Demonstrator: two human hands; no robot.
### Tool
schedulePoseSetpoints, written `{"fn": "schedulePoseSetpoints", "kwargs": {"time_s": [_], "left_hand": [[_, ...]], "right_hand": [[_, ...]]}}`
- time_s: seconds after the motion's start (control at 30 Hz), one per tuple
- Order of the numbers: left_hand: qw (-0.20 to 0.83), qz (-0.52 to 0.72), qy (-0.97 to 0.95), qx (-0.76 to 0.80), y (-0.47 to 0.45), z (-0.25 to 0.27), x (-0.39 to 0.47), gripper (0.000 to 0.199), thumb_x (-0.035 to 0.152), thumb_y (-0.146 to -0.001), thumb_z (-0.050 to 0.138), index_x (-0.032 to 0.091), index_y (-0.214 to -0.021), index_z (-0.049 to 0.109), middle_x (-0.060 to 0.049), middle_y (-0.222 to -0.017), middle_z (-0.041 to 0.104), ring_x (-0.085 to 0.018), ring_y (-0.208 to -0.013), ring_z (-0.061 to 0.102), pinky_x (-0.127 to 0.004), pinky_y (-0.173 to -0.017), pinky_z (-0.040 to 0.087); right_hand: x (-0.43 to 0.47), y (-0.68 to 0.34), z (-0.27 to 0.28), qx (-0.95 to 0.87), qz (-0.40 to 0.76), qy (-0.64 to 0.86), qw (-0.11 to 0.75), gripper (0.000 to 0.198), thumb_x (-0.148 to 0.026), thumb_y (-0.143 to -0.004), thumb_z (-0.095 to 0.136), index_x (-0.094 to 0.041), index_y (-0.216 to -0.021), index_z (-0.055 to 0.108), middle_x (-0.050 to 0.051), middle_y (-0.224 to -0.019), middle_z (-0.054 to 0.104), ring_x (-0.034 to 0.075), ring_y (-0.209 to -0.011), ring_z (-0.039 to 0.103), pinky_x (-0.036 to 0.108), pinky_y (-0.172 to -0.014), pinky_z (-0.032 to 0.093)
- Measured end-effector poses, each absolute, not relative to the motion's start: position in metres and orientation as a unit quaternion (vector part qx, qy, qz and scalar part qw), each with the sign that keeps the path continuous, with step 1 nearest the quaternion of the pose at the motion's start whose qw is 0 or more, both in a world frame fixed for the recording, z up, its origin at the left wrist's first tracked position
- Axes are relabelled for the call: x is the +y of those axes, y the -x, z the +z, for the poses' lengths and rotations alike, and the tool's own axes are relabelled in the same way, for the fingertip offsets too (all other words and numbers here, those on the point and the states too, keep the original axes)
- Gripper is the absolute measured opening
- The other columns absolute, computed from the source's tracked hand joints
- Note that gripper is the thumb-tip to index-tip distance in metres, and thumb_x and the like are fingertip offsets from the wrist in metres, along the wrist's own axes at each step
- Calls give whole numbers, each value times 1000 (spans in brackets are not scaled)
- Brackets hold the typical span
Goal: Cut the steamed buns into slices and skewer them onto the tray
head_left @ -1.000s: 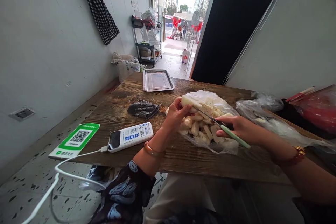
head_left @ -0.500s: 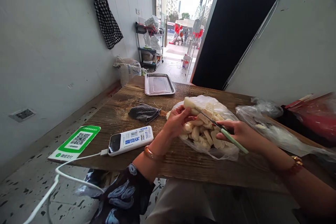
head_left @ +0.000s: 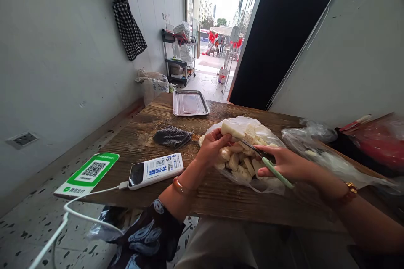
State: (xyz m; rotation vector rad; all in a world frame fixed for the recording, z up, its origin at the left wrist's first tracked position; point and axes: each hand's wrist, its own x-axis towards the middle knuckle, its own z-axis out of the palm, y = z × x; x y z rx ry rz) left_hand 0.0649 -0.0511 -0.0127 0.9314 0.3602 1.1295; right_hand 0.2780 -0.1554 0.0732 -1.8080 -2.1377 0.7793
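Two hands: both work over a plastic bag on the wooden table, forearms reaching in over the near edge and slanting toward each other.
Left hand: the left hand pinches a pale vegetable piece between thumb and fingers; the wrist, with a bangle, is lower than the fingertips.
Right hand: the right hand is closed round a green-handled knife, thumb on the near side, fingers over the top; the handle's end sticks out below the palm.
Blade: it points up and leftward, its tip at or very near the right end of the held piece; exact contact cannot be told.
Held piece: at the left fingertips, above the bag, left of the right hand.
Cut pieces: the pale chunks lie heaped in the open bag, below and between the hands.
Near edge: a strip of bare wood runs between bag and table edge, under the forearms.
Left side: the grey cloth lies near the left hand; the power bank is beside the left forearm, the green card farther out at the table's edge.
Far side: bare wood separates the bag from the metal tray.
Right side: crumpled clear plastic lies beyond the right hand.
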Motion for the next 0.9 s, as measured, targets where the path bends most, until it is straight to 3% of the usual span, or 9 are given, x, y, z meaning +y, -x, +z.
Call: {"fn": "schedulePoseSetpoints", "kwargs": {"time_s": [0.37,0.57,0.77,0.9], "left_hand": [[728,500,-439,165,-62,-13,-50,48,41,-67,90,13,-102,75,-8,-93,75,-16,-74,68,-27,-70,56],[727,494,-446,170,-61,-14,-50,50,44,-67,90,12,-101,75,-7,-91,75,-17,-77,69,-30,-76,57],[745,485,-422,179,-61,-15,-51,50,45,-65,91,12,-98,74,-6,-89,75,-15,-75,69,-28,-75,57],[759,481,-401,178,-61,-14,-52,52,43,-62,93,11,-98,73,-6,-88,74,-13,-70,67,-26,-71,56]], "right_hand": [[-149,-282,70,-744,259,599,140,77,-63,-75,72,-13,-133,69,12,-112,78,35,-104,69,45,-94,53],[-152,-290,61,-723,242,629,153,66,-62,-80,69,-16,-127,74,9,-103,79,32,-92,71,40,-80,56],[-156,-287,57,-735,219,619,168,55,-60,-81,68,-20,-118,78,10,-110,78,34,-99,70,43,-89,55],[-157,-289,57,-734,230,621,149,68,-58,-80,70,-14,-131,70,15,-123,74,36,-111,68,47,-99,52]]}}
